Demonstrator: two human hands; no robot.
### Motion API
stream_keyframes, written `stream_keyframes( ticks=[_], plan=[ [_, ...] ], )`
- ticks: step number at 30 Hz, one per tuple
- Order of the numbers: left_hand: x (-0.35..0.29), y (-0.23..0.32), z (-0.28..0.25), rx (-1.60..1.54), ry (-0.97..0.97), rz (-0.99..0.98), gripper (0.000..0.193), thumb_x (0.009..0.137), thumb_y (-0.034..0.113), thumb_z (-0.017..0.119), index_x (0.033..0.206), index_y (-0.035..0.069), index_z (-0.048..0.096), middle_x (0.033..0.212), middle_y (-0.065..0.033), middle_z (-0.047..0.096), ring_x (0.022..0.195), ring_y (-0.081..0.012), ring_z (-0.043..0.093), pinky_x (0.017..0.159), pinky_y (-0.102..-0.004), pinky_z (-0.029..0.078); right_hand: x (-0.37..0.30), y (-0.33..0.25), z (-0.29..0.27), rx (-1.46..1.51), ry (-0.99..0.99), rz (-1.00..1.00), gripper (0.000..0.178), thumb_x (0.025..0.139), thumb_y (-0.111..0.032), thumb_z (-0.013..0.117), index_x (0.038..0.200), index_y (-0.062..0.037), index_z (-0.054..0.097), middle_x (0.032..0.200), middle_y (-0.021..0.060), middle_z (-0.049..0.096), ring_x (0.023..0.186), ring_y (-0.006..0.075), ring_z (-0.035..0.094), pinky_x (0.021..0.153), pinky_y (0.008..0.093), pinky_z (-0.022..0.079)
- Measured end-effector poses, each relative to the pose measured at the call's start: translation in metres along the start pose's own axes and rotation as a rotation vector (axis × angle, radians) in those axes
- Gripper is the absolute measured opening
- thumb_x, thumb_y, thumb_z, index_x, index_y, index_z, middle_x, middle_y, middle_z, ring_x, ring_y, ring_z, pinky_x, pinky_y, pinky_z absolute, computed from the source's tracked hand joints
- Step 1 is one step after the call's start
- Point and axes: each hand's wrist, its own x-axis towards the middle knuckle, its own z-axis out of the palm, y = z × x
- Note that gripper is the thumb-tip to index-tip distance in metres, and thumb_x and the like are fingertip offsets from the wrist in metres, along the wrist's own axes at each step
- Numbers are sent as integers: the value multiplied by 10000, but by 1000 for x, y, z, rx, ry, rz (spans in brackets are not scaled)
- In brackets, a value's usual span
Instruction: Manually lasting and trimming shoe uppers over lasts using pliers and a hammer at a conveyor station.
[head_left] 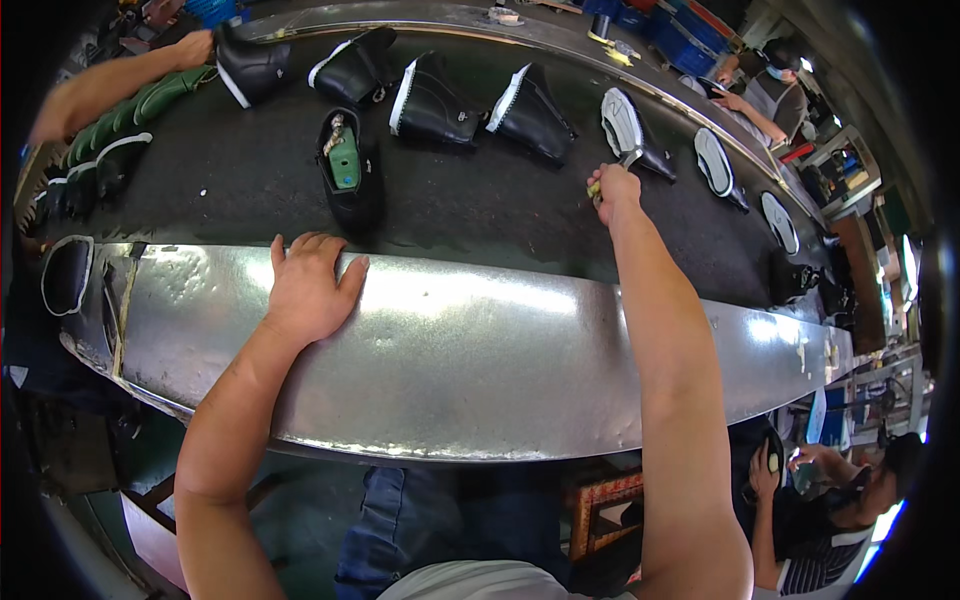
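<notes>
My left hand (312, 288) lies palm down on the shiny metal ledge (470, 370), its fingers spread over the edge toward the dark belt-like surface (450, 200). Out to the right, my right hand (616, 192) is closed around a small tool (629, 158) with a metal end and a yellowish grip. Its tip is at the white sole of a black boot (622, 122) lying with the sole toward me; whether they touch I cannot tell. Beyond my left hand, another black boot (368, 200) has a green block (345, 162) inside its opening.
Black boots with white trim (430, 105) line the far side. At the left, another person's hand (196, 48) is on a black boot (250, 68) near green pieces (150, 98). Co-workers sit at the far right (780, 95) and lower right (840, 500). Blue crates (690, 40) stand behind.
</notes>
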Motion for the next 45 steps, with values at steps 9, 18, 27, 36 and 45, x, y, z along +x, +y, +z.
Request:
stream_keyframes(
  ticks=[9,18,27,36,45],
  plan=[
    [7,-10,10,-9,85,44,353,940,321,621,1123,24,671,1182,-168,670,1213,-345,580,1161,-610,245,23,-14,-4,56,-127,55,142,1023,-116,529,1114,-9,512,923,113,577,762,241,660,709,426,645],
    [13,-4,8,16,-24,29,400,949,360,603,1138,11,661,1178,-195,655,1231,-367,563,1154,-654,247,115,-30,-68,148,-303,21,137,1024,-97,480,1113,6,489,1034,167,586,963,344,657,959,537,589],
    [3,-14,-7,-7,-104,5,487,1000,418,508,1143,-23,658,1187,-230,647,1252,-365,548,1180,-641,213,156,-35,-68,88,-518,84,121,1039,-135,532,1047,-19,565,856,107,646,686,156,627,514,234,495],
    [3,-15,-8,13,-108,-32,490,962,415,561,1208,-1,642,1198,-209,646,1274,-364,538,1182,-635,220,63,-60,-78,-144,-321,-126,196,1059,-232,534,1016,-51,596,759,10,626,521,40,498,382,184,277],
    [-61,11,-19,-415,373,219,848,862,319,773,1506,-28,344,1518,-277,383,1448,-442,332,1207,-543,255,-271,-88,-150,-174,-507,-311,257,1069,-261,530,1150,-28,603,849,39,638,587,37,519,458,172,365]
  ],
)
